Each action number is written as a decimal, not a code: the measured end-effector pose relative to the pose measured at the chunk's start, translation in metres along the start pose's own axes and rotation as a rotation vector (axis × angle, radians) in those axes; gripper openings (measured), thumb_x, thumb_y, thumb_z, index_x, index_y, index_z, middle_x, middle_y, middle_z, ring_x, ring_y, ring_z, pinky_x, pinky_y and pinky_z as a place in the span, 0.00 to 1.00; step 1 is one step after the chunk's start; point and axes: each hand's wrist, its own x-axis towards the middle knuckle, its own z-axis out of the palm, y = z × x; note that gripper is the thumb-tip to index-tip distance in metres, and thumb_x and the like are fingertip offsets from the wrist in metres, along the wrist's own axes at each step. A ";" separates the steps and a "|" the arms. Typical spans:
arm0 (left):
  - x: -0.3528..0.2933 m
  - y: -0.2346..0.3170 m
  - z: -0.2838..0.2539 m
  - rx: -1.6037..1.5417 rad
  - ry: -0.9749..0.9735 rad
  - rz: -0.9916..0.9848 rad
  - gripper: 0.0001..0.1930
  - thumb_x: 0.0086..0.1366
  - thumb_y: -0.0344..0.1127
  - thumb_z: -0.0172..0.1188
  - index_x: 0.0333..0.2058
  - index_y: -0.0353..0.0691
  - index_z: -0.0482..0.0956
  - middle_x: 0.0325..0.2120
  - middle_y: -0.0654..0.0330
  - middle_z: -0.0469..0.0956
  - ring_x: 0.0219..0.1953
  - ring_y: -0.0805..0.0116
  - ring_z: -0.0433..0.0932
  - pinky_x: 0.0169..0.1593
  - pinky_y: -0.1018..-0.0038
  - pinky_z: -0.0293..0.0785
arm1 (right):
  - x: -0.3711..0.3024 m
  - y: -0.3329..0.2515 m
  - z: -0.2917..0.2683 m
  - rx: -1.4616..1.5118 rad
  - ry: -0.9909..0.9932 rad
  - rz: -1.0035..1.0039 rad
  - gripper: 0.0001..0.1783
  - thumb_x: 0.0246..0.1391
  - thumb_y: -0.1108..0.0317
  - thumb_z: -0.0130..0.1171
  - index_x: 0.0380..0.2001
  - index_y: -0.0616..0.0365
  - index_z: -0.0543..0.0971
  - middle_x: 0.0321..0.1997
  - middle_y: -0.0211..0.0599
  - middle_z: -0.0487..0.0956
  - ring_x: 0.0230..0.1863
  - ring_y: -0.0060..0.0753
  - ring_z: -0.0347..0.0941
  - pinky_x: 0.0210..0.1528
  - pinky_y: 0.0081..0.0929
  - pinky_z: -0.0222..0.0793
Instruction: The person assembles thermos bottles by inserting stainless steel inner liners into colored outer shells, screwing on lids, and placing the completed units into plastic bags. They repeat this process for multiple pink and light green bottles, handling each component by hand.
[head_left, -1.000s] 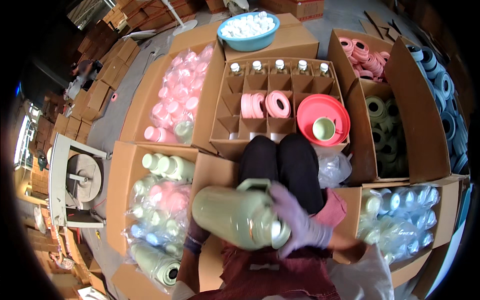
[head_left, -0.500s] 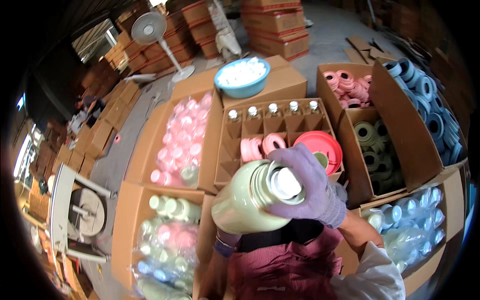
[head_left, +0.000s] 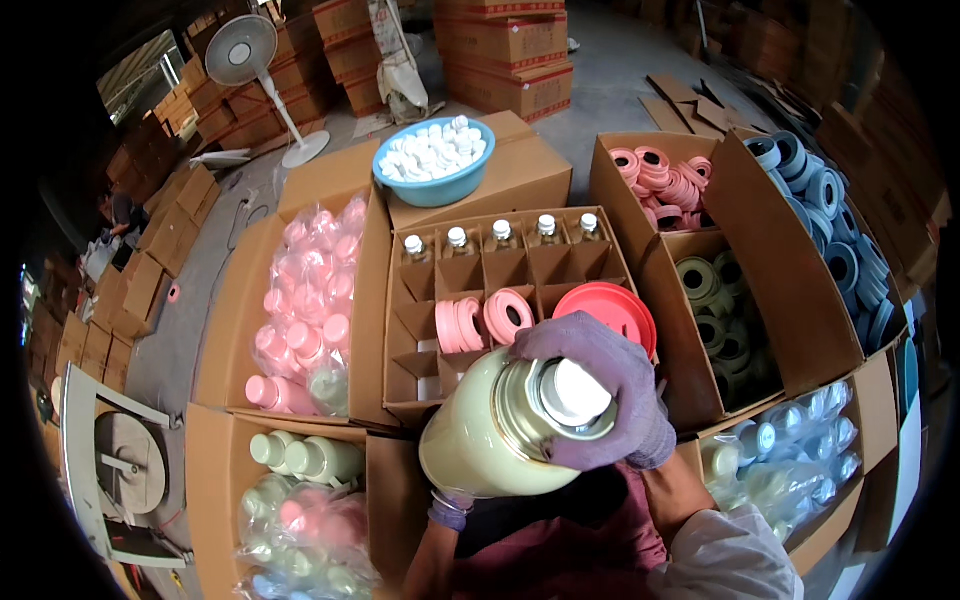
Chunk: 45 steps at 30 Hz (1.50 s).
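Observation:
A pale green thermos flask point(head_left: 470, 430) is tilted, its open neck toward me. Inside the neck sits a white stopper point(head_left: 577, 393) with a shiny ring around it. My gloved right hand point(head_left: 610, 385) curls around the neck's far and right side, thumb below and fingers above. Behind the lower left of the flask is my gloved left hand point(head_left: 452, 508), supporting the body; its fingers are hidden. Just beyond stands a divided carton point(head_left: 410, 330) with several white-capped glass liners point(head_left: 502, 236), pink ring parts point(head_left: 508, 314) and a red round tray point(head_left: 610, 312).
A blue basin point(head_left: 440, 185) of white stoppers rests on a closed carton. Cartons on the left hold bagged pink bottles point(head_left: 305, 340) and green ones point(head_left: 320, 458). On the right, cartons contain pink, green point(head_left: 705, 285) and blue rings point(head_left: 825, 190), and bagged blue bottles point(head_left: 790, 440).
The surroundings have shifted left in the view. The flask sits slightly lower, its neck turned a little more toward me. My right hand stays around the neck.

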 end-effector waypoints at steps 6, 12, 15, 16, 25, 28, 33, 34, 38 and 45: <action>0.008 0.013 -0.010 -0.104 -0.115 -0.039 0.35 0.61 0.40 0.64 0.64 0.40 0.60 0.63 0.54 0.64 0.63 0.57 0.63 0.66 0.62 0.58 | 0.026 0.020 0.006 0.214 -0.202 0.011 0.40 0.19 0.58 0.75 0.42 0.69 0.79 0.47 0.51 0.77 0.48 0.50 0.76 0.52 0.40 0.69; 0.067 0.053 -0.069 0.080 -0.265 -0.110 0.31 0.61 0.40 0.63 0.61 0.40 0.63 0.58 0.54 0.69 0.57 0.57 0.69 0.59 0.62 0.65 | -0.038 0.044 -0.005 0.265 0.027 0.045 0.58 0.24 0.55 0.79 0.60 0.69 0.63 0.59 0.51 0.69 0.59 0.51 0.69 0.62 0.44 0.62; 0.116 0.121 -0.124 0.303 -0.375 -0.117 0.29 0.61 0.40 0.63 0.59 0.39 0.65 0.55 0.54 0.71 0.54 0.57 0.73 0.56 0.62 0.69 | -0.107 0.014 0.009 0.148 -0.025 0.320 0.64 0.34 0.53 0.78 0.68 0.67 0.51 0.66 0.52 0.61 0.68 0.50 0.58 0.70 0.42 0.50; 0.136 0.151 -0.136 0.382 -0.458 -0.148 0.29 0.61 0.40 0.62 0.59 0.39 0.65 0.55 0.54 0.72 0.53 0.57 0.74 0.55 0.62 0.70 | -0.139 0.010 0.021 0.173 -0.026 0.410 0.60 0.38 0.55 0.76 0.68 0.67 0.51 0.68 0.53 0.58 0.70 0.50 0.54 0.72 0.39 0.46; 0.114 0.218 -0.014 0.829 -0.922 0.270 0.16 0.57 0.41 0.60 0.42 0.42 0.74 0.30 0.52 0.74 0.30 0.51 0.79 0.31 0.59 0.75 | -0.167 0.062 -0.090 -0.300 -0.069 0.406 0.17 0.54 0.61 0.60 0.45 0.56 0.79 0.45 0.40 0.79 0.45 0.44 0.77 0.48 0.34 0.73; 0.126 0.215 -0.012 0.692 -0.917 0.190 0.13 0.57 0.38 0.60 0.42 0.45 0.74 0.31 0.54 0.75 0.31 0.51 0.79 0.30 0.59 0.75 | -0.171 0.168 -0.176 -0.568 0.415 0.535 0.21 0.53 0.65 0.58 0.49 0.64 0.76 0.47 0.50 0.77 0.50 0.45 0.75 0.53 0.34 0.70; 0.127 0.225 -0.017 0.641 -0.883 0.084 0.12 0.56 0.33 0.59 0.40 0.46 0.74 0.30 0.54 0.74 0.32 0.51 0.78 0.31 0.60 0.74 | -0.233 0.382 -0.246 0.119 0.892 1.363 0.40 0.48 0.44 0.64 0.57 0.61 0.71 0.53 0.47 0.77 0.52 0.42 0.72 0.54 0.36 0.66; 0.130 0.231 -0.015 0.646 -0.891 0.060 0.12 0.56 0.33 0.60 0.41 0.45 0.75 0.31 0.54 0.75 0.32 0.50 0.78 0.32 0.61 0.75 | -0.252 0.420 -0.248 0.262 1.044 1.341 0.39 0.48 0.44 0.64 0.57 0.59 0.71 0.55 0.45 0.76 0.54 0.40 0.71 0.54 0.35 0.65; 0.156 0.209 0.000 0.472 -0.913 0.199 0.14 0.55 0.33 0.62 0.41 0.44 0.76 0.32 0.54 0.77 0.31 0.50 0.77 0.32 0.62 0.75 | -0.391 0.456 -0.355 0.073 1.139 1.275 0.27 0.54 0.54 0.59 0.55 0.52 0.72 0.55 0.42 0.74 0.51 0.37 0.71 0.57 0.32 0.65; 0.122 0.222 -0.022 0.675 -0.663 0.050 0.15 0.53 0.36 0.66 0.38 0.37 0.76 0.28 0.52 0.75 0.29 0.50 0.76 0.31 0.59 0.72 | -0.220 0.291 -0.242 0.539 1.354 0.931 0.16 0.56 0.63 0.57 0.43 0.63 0.74 0.43 0.41 0.78 0.40 0.37 0.78 0.42 0.33 0.79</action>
